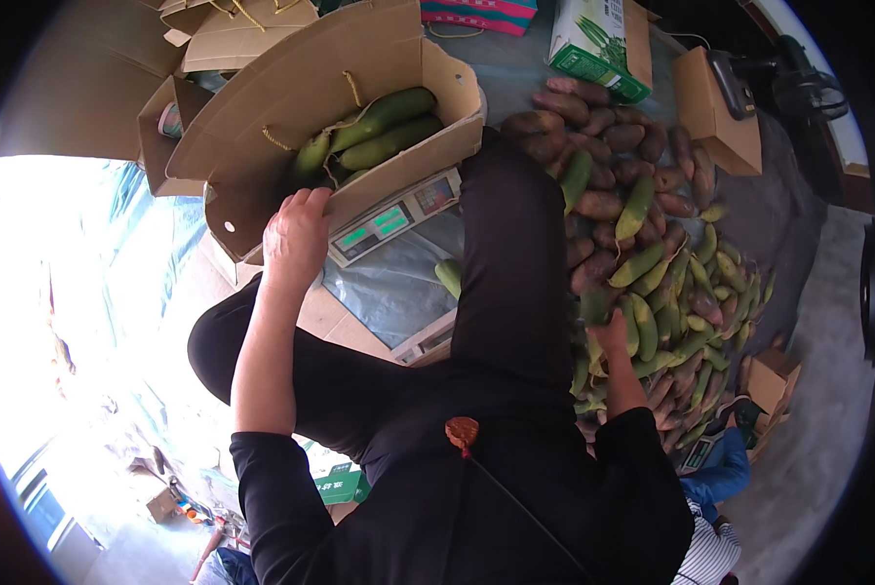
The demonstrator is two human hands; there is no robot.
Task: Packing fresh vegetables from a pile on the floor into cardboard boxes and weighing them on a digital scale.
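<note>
In front of me, an open cardboard box [413,161] with rope handles holds several long green radishes [384,117]. My left hand [299,232] is closed over the box's near rim at its left part. The box sits on a digital scale [393,224] with a lit green display. At my right side, my right hand [611,336] is closed around a dark green radish [595,306], partly hidden by the fingers, at the edge of a big heap. Green radishes [696,302] make up the near part of this heap, and reddish-brown ones [598,205] the far part.
A single green radish [448,276] lies beside my thigh. Beyond the heap stand a green-and-white carton [593,44], a brown box [715,112] and a black fan [810,93]. Another person in blue trousers [722,466] is at the lower right, next to an open carton [771,388].
</note>
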